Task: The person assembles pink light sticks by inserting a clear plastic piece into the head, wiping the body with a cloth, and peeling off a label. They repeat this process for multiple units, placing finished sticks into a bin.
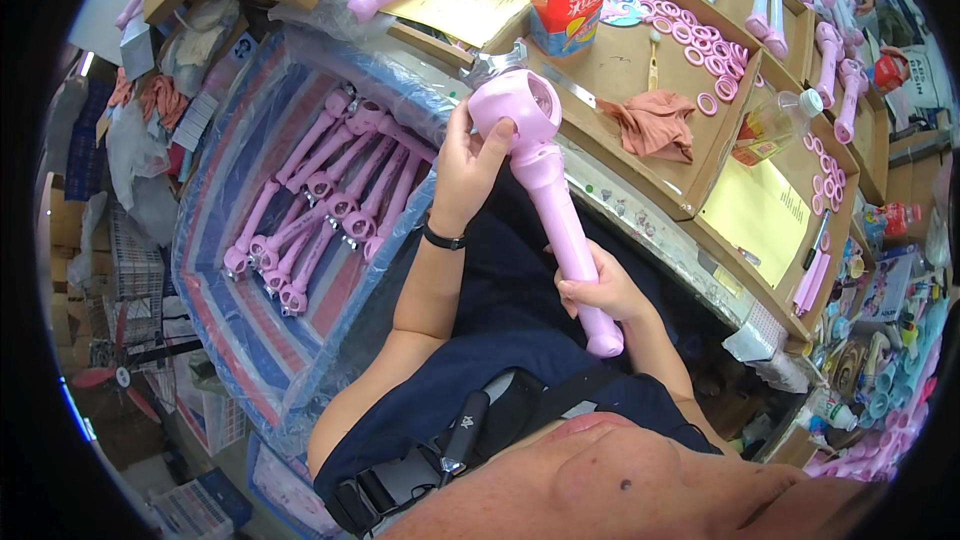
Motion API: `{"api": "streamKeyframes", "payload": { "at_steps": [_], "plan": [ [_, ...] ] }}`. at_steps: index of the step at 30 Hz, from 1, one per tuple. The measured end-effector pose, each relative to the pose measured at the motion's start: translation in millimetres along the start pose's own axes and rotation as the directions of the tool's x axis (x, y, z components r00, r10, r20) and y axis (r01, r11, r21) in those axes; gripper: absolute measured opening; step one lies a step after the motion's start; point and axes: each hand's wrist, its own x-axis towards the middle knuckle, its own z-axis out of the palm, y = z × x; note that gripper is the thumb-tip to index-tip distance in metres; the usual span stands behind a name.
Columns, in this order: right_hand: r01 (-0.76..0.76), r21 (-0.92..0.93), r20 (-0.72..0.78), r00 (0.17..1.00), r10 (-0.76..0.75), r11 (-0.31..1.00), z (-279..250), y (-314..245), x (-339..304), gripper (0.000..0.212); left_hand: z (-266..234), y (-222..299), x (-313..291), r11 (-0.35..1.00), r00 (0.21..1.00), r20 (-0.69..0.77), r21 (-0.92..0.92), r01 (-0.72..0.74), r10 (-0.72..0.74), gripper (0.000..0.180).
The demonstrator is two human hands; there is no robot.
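Observation:
A pink toy wand [560, 215] slants across in front of me, its round hollow head up and its handle end toward me. My left hand [468, 165] is closed on the head from the left, thumb pressed on its near side. A silver, crown-shaped piece [497, 64] tops the head. Lower down, my right hand [608, 285] wraps round the handle. Beyond the wand's head stands a red tub [568, 0]. A brown-orange cloth [652, 125] lies crumpled in a cardboard tray [700, 180] right of the wand.
To the left, a striped, plastic-lined bin [215, 260] holds several similar pink wands [340, 195]. Pink rings [700, 40], a brush [653, 60] and a clear bottle [775, 128] lie in the cardboard trays. More wand handles [770, 0] are at the far right.

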Motion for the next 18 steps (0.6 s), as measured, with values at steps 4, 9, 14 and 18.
{"api": "streamKeyframes", "payload": {
  "at_steps": [4,9,14,18],
  "plan": [
    [0.003,0.065,0.016,1.000,-0.004,0.998,1,4,-2,0.051,3,4,-1,0.999,1.000,0.021,0.044,0.017,-0.018,0.048],
    [0.002,0.129,0.043,0.999,-0.007,0.992,-3,3,-6,0.053,3,0,-2,0.999,0.999,0.034,-0.047,-0.023,0.025,0.050],
    [-0.063,-0.167,-0.118,0.992,0.044,0.984,15,1,-1,0.059,28,-12,-11,0.904,0.966,-0.230,-0.427,0.006,-0.115,0.071],
    [0.207,-0.830,-0.021,0.916,-0.400,0.517,9,-21,-13,0.052,33,-19,-20,0.766,0.956,0.039,-0.589,0.257,-0.291,0.101]
  ]
}}
